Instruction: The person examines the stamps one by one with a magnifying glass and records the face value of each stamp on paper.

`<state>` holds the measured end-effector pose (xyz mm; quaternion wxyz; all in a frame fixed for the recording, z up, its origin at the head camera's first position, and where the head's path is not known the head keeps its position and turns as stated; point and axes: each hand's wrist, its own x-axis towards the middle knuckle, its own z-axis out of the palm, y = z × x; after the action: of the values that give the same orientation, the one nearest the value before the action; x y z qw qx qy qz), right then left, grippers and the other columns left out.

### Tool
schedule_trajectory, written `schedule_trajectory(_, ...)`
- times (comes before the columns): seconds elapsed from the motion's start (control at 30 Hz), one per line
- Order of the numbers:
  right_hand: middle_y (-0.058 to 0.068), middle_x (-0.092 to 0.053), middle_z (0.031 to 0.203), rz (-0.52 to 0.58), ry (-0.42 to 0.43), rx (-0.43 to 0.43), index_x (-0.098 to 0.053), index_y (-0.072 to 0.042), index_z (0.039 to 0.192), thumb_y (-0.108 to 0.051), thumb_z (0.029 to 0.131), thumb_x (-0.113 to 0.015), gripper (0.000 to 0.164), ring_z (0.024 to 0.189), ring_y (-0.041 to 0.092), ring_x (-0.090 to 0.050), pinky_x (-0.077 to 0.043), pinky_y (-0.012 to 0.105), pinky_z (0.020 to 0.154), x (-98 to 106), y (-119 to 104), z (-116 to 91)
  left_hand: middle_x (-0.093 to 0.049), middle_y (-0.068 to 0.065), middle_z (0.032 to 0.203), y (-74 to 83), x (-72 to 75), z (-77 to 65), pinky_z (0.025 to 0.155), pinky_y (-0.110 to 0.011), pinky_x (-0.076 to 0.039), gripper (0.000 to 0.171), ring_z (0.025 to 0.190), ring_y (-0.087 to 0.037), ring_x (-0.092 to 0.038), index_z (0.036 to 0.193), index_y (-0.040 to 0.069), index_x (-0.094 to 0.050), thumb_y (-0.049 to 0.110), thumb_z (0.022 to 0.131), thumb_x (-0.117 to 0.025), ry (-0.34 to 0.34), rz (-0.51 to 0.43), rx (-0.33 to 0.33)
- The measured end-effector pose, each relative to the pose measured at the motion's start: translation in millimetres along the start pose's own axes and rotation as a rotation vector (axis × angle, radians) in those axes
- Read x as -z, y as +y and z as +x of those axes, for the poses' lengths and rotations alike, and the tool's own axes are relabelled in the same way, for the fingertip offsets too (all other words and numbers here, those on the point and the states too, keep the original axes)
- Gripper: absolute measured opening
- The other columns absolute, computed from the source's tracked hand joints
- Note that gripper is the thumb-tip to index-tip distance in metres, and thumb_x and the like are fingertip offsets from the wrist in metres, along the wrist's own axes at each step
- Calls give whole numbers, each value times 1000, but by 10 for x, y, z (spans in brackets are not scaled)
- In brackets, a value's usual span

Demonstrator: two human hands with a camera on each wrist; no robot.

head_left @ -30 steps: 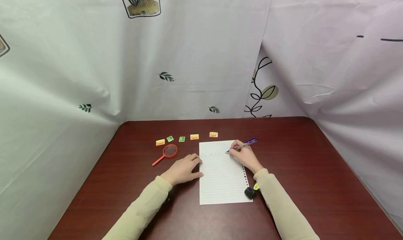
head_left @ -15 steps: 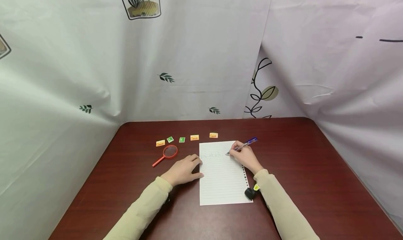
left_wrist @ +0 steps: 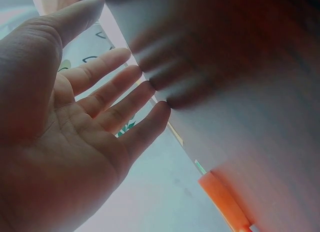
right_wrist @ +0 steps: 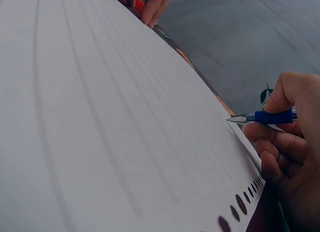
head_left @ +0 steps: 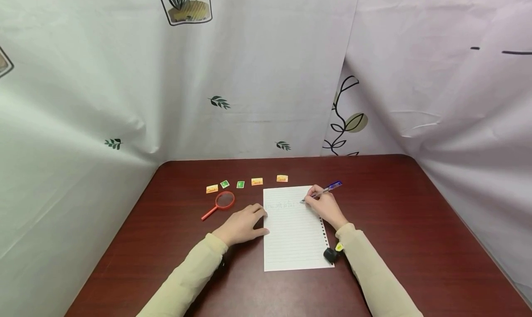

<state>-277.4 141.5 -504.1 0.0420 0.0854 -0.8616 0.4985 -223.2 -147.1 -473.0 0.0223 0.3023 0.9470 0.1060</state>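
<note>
A lined loose-leaf sheet (head_left: pixel 291 238) with punched holes down its right side lies on the dark red table (head_left: pixel 399 224). Faint handwriting runs along a line near its top. My right hand (head_left: pixel 326 207) pinches a blue-gripped pen (right_wrist: pixel 272 117) between thumb and fingers, its metal tip at the paper just right of the writing. At the sheet's left edge rests my left hand (head_left: pixel 241 223), fingers spread and nearly straight, the fingertips and thumb touching the margin. In the left wrist view its palm shows with nothing in it.
A red magnifying glass (head_left: pixel 209 212) lies left of the sheet. Behind it, in a row, are orange cards (head_left: pixel 212 188) and small green cards (head_left: pixel 240 184). A black wrist camera (head_left: pixel 330 255) overlaps the sheet's lower right. A white curtain (head_left: pixel 266 76) hangs beyond the table.
The right hand and pen have shifted slightly to the right along the written line. The left hand and the sheet stay in place.
</note>
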Motion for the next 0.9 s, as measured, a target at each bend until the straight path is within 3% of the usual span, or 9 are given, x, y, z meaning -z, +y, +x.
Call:
schedule_trajectory(0.73, 0, -55, 67, -1, 13, 10, -60, -15, 89, -17, 89, -62, 3, 61, 17, -44, -35, 29, 59, 5, 28, -3, -59, -7, 126, -4, -35, 10, 86, -39, -55, 48, 108, -20, -59, 125, 10, -66, 44, 92, -73, -6, -8, 13)
schedule_trajectory(0.9, 0, -50, 63, 10, 77, 20, -60, -14, 89, -18, 90, -63, 4, 58, 17, -41, -34, 28, 57, 3, 15, 16, -59, -6, 125, -15, -17, 7, 86, -39, -54, 48, 108, -20, -59, 124, 10, -66, 44, 91, -74, 7, -3, 7)
